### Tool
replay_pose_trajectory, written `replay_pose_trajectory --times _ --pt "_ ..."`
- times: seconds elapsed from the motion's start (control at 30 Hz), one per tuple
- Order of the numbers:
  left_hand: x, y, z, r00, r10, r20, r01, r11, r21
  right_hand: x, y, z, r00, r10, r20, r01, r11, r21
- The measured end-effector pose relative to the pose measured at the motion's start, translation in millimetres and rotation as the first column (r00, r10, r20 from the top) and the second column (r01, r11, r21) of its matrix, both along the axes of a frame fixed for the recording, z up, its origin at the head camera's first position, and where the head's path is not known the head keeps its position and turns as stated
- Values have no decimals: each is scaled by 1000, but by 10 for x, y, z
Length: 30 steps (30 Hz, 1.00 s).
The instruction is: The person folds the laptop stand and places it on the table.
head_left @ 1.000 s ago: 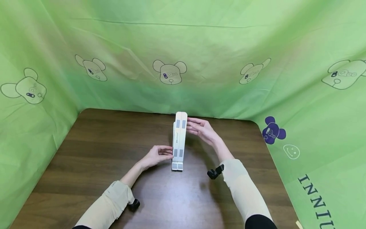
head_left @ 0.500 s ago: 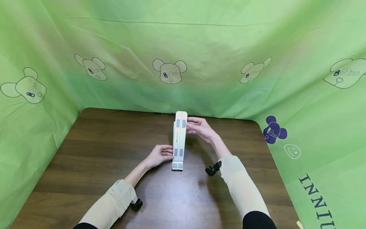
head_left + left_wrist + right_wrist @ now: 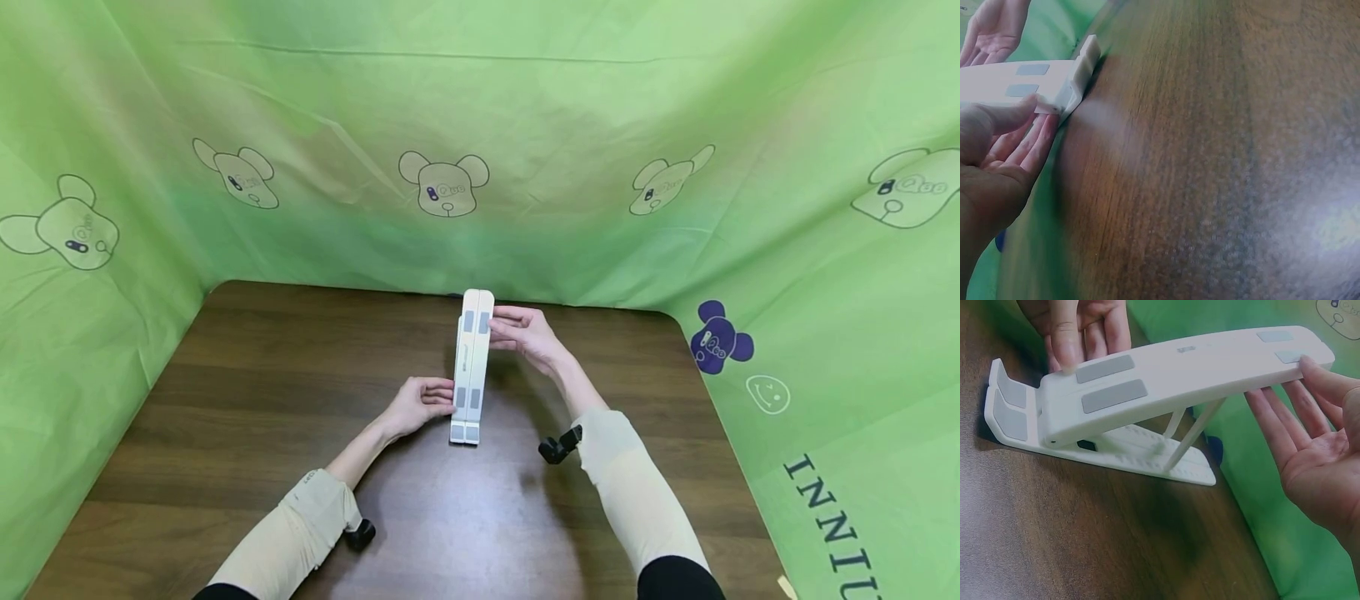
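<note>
A white folding laptop stand with grey pads rests on the table, its two arms side by side. In the right wrist view, thin struts prop the upper arms above a notched base, and the padded front lips turn upward. My left hand pinches the left side near the front hinge, thumb by a grey pad. At the raised far end, my right hand holds the stand between its thumb on top and fingers beneath, as the right wrist view displays.
A brown wooden table lies under the stand. Green cloth with printed bear faces hangs behind it and along both sides. Black wrist cameras hang at both cuffs.
My right hand has closed in on the stand's far end, its thumb now at the edge. The left forearm has moved slightly forward; the stand has barely shifted.
</note>
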State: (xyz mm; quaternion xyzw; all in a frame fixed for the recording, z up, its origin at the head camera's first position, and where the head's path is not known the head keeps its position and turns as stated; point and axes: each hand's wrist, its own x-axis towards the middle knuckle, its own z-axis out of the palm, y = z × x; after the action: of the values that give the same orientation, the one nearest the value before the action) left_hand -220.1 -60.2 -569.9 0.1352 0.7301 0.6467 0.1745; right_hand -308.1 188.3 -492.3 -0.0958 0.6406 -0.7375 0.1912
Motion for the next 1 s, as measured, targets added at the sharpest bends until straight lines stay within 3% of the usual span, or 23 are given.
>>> replay_pose_trajectory --times 0.33,0.7,1.0 --pt "-32 -42 -57 1000 5 -7 -5 1000 23 90 16 -47 996 -85 -11 85 996 -33" --pt "-51 -64 11 999 27 -24 -27 999 22 215 38 -34 983 -186 2 185 981 -64" --pt "-62 -68 4 999 37 -36 -36 999 27 314 29 -44 968 -249 15 249 965 -85"
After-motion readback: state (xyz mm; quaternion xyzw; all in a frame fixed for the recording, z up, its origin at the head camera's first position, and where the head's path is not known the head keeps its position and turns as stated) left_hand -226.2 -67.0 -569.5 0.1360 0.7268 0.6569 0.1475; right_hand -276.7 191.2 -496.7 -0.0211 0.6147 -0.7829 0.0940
